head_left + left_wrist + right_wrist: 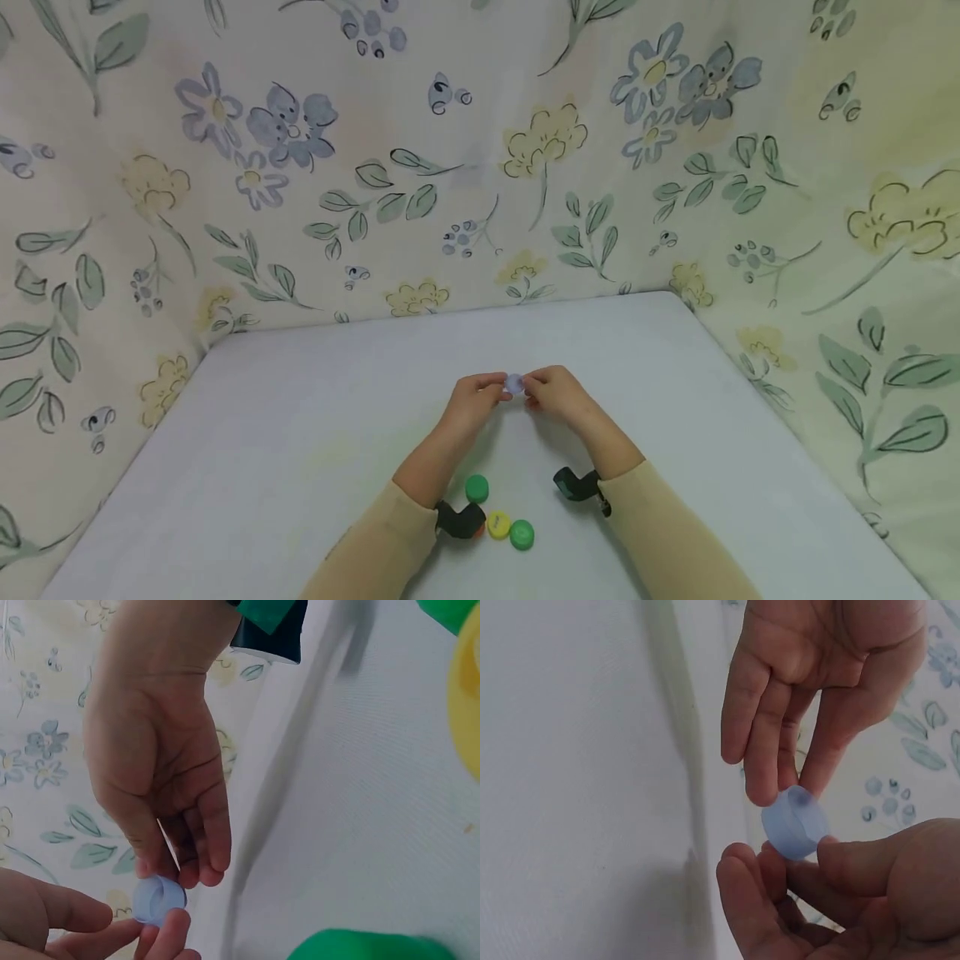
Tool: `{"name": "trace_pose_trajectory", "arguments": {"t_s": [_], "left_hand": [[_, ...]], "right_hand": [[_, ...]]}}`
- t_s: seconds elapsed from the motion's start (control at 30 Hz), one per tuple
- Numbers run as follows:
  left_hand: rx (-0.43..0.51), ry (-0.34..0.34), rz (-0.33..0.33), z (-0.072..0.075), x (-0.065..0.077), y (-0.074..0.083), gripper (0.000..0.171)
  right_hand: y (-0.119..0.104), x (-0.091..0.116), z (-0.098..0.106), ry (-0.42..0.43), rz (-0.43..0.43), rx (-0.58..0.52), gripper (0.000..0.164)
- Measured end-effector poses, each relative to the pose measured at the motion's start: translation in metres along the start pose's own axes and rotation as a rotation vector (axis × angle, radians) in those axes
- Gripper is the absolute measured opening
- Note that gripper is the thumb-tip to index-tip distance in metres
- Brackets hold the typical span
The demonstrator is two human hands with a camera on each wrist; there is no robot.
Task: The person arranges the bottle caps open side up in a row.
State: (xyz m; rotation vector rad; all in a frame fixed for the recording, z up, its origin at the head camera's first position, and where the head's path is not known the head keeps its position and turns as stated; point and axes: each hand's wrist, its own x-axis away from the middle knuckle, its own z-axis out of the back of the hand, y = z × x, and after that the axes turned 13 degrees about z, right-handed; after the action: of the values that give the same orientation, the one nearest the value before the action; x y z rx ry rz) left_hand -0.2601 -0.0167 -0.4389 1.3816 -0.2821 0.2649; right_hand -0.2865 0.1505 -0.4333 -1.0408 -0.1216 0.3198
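A small translucent pale-blue bottle cap (513, 383) is held above the white table between both hands, its hollow side partly visible in the right wrist view. My left hand (472, 404) grips one side of the cap (793, 823) with its fingertips. From the opposite side, my right hand (558, 396) pinches it between thumb and fingers. The left wrist view has the right hand (161, 757) at the top and the left hand (75, 922) at the lower left, meeting at the cap (159, 900).
Nearer the body lie a green cap (477, 488), a yellow cap (498, 525) and another green cap (522, 534). An orange cap (478, 532) is mostly hidden by the left wrist camera (461, 520). A flowered curtain (465, 167) stands behind the white table (300, 417).
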Motion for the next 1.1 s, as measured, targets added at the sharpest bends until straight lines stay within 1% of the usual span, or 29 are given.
{"name": "trace_pose_trajectory", "arguments": {"t_s": [0.1,0.3,0.4,0.5,0.6,0.87,1.1], "left_hand": [[-0.008,-0.034,0.006,-0.003,-0.003,0.0,0.037],[-0.012,-0.049,0.029,-0.003,-0.002,0.002,0.039],[-0.008,-0.074,0.05,-0.003,-0.003,0.001,0.04],[-0.005,-0.094,0.067,-0.002,-0.004,-0.001,0.042],[-0.003,-0.103,0.076,0.0,-0.004,-0.002,0.042],[0.019,-0.136,0.122,0.001,-0.003,0.001,0.042],[0.041,-0.149,0.132,0.002,-0.002,0.003,0.041]], "right_hand": [[0.005,-0.002,0.002,0.016,-0.016,-0.013,0.029],[0.007,-0.004,0.002,0.082,-0.028,-0.052,0.023],[0.009,-0.003,0.001,0.113,-0.027,-0.031,0.019],[0.011,-0.003,-0.001,0.122,-0.032,0.001,0.02],[0.012,-0.004,-0.002,0.117,-0.037,0.009,0.023],[0.013,-0.005,0.001,0.069,-0.054,-0.041,0.027],[0.013,-0.005,0.002,0.062,-0.076,-0.067,0.029]]}}
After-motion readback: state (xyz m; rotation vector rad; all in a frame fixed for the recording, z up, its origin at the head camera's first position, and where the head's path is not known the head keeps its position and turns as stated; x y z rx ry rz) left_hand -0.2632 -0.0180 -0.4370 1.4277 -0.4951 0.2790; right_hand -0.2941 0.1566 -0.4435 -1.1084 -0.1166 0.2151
